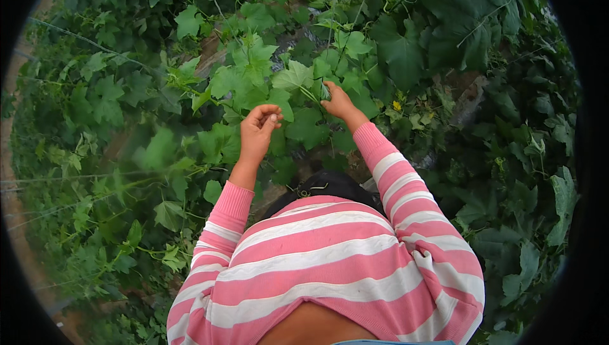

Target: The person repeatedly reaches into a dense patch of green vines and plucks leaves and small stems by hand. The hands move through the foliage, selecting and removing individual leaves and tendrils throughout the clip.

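Observation:
My left hand (260,126), at the centre left among broad green vine leaves (238,78), has its fingers curled in toward the thumb; whatever they may hold is too small to make out. A little higher and to the right, my right hand (336,100) is closed on a thin vine stem (322,94) beside a pale green leaf (292,76). Both forearms come up from below in pink and white striped sleeves.
Dense leafy vines surround me, with large darker leaves (453,24) at upper right and a small yellow flower (397,105) right of my hand. Thin strings (120,50) run through the foliage. A strip of bare brown ground (16,154) shows along the far left edge.

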Demonstrator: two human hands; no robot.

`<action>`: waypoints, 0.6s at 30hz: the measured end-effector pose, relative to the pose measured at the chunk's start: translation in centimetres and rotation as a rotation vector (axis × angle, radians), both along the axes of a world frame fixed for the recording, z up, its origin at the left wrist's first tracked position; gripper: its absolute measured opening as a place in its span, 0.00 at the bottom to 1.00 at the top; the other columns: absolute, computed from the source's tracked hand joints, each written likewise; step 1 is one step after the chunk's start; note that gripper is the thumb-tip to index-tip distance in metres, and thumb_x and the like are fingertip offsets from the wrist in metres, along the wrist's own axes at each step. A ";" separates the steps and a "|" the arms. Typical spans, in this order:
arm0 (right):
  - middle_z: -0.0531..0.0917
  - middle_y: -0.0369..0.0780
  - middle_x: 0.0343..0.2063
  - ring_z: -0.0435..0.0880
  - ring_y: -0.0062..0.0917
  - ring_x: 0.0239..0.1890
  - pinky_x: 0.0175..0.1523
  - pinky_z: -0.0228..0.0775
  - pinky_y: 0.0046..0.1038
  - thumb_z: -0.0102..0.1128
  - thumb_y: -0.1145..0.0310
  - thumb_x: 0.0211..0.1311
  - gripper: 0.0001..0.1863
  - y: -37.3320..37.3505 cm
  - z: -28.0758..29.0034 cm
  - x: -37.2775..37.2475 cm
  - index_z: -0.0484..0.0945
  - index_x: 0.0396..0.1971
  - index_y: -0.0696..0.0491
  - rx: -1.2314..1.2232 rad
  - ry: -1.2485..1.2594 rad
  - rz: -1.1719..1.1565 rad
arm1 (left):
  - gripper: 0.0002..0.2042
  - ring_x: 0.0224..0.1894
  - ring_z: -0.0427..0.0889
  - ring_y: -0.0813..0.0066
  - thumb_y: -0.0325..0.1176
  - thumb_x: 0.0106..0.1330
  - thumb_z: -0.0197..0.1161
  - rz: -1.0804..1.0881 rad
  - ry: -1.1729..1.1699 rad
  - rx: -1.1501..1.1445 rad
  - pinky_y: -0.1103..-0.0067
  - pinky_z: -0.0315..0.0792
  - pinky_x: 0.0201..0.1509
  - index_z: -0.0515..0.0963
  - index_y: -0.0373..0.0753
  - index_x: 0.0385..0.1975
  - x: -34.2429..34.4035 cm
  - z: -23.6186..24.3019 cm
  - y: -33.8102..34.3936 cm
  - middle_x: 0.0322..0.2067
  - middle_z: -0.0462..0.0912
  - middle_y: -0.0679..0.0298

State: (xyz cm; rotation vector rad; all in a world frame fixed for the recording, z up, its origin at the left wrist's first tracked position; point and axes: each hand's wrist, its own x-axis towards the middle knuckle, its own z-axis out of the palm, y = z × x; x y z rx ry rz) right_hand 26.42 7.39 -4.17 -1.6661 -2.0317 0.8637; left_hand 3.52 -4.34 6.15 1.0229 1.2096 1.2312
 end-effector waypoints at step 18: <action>0.80 0.37 0.30 0.78 0.21 0.33 0.39 0.72 0.24 0.46 0.68 0.67 0.11 -7.8 -3.6 4.0 0.73 0.42 0.58 -0.401 0.406 -0.136 | 0.10 0.43 0.78 0.65 0.34 0.68 0.49 -0.078 -0.412 -0.525 0.65 0.73 0.45 0.68 0.39 0.45 8.3 -20.0 6.9 0.42 0.78 0.61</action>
